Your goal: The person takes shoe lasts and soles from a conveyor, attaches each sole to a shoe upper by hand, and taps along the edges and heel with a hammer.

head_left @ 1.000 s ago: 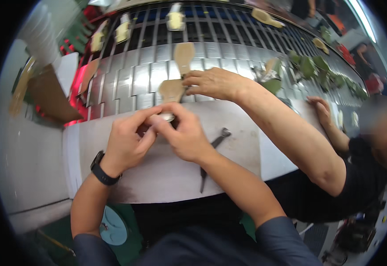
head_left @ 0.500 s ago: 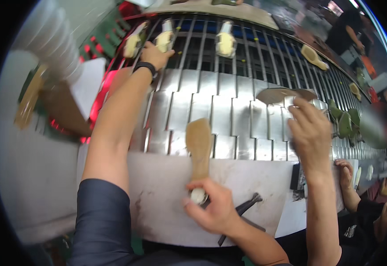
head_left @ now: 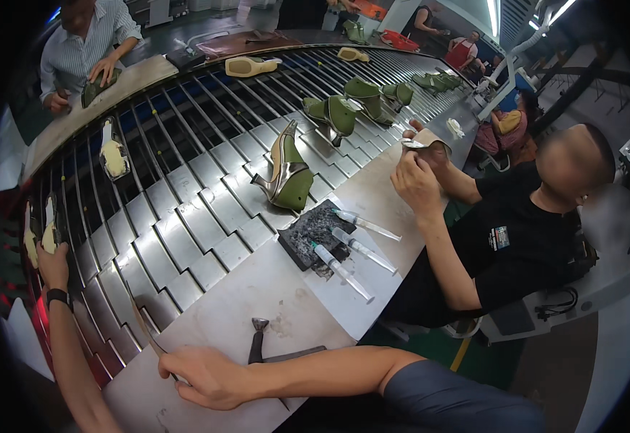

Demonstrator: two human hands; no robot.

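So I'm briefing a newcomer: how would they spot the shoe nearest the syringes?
Follow the metal slat conveyor to its edge by the dark mat holding syringes. The olive shoe stands alone there, nearer than the other green ones.

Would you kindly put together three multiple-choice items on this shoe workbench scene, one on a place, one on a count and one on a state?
1. Where does the pair of pliers lie?
A. on the bench beside the right hand
B. on the metal conveyor
C. on the dark mat

2. How many syringe-like tubes lie by the dark mat?
A. one
B. three
C. five

3. How is the right hand?
A. flat and empty
B. closed on a thin sole piece
C. gripping the pliers

Answers: 1 A, the pliers rest on the bench next to that hand. 2 B, three tubes lie side by side. 3 B, its fingers pinch the sole piece's lower end.
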